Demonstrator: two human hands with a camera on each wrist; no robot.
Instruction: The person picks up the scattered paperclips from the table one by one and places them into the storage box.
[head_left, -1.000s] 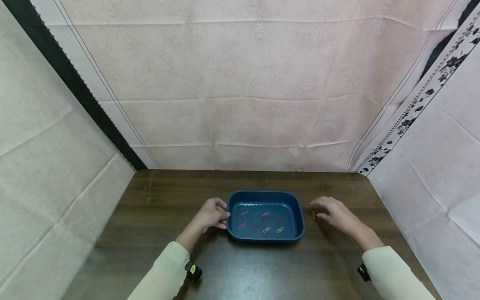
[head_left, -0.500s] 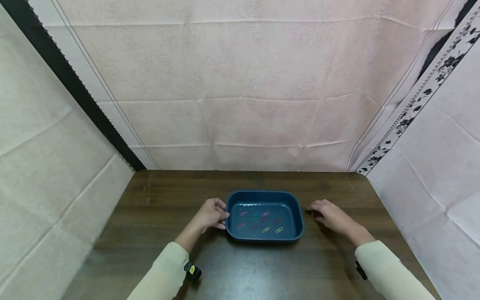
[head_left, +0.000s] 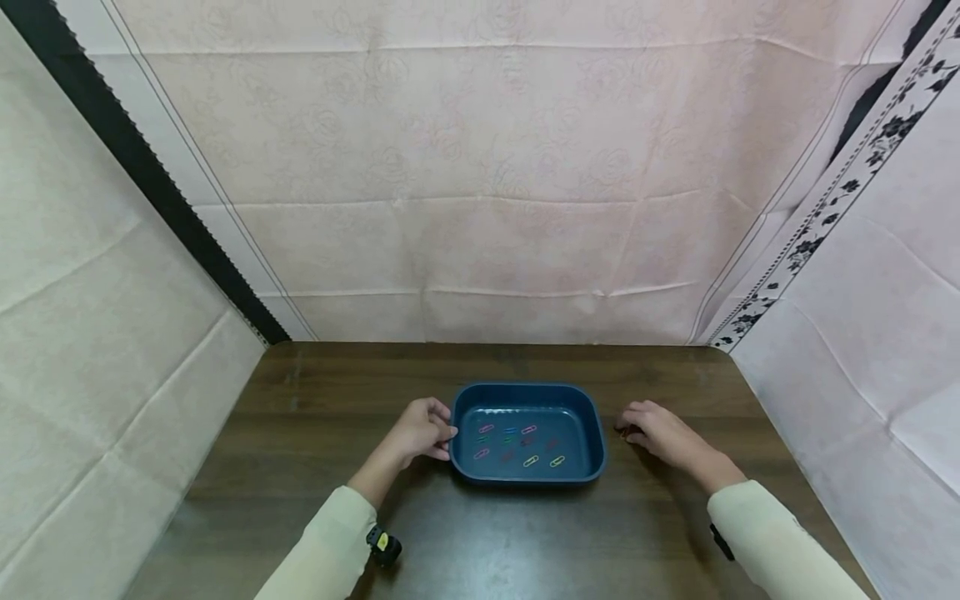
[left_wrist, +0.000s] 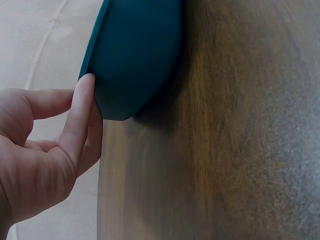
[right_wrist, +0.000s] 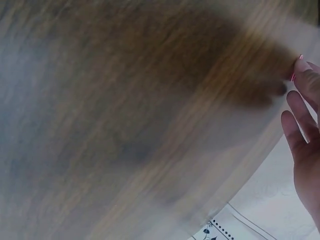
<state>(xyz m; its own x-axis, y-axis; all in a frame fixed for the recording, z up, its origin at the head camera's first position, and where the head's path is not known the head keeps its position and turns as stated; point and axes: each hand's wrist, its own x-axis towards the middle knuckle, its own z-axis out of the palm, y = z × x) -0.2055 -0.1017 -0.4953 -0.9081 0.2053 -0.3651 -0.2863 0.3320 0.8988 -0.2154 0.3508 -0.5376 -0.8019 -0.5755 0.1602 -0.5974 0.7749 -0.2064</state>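
In the head view a dark blue tray (head_left: 528,479) stands on the wooden table, with several coloured paper clips lying spread on its floor, among them a yellow paper clip (head_left: 531,461) and a pink paper clip (head_left: 528,430). My left hand (head_left: 418,432) pinches the tray's left rim between thumb and fingers, as the left wrist view shows at the tray wall (left_wrist: 135,55). Right of the tray, apart from it, my right hand (head_left: 666,435) is low over the table. Its fingertips pinch a pinkish-red paper clip (right_wrist: 292,77), mostly hidden by the thumb.
The brown wooden table (head_left: 360,367) ends at a pale cloth backdrop (head_left: 517,250). Cloth side panels (head_left: 885,317) border it on both sides. Dark wrist cameras sit at both sleeves, the left camera (head_left: 384,546) plainly visible.
My right hand has moved slightly left and closed its fingertips on the paper clip that lay on the table beside the tray. The left hand and tray have stayed in place.
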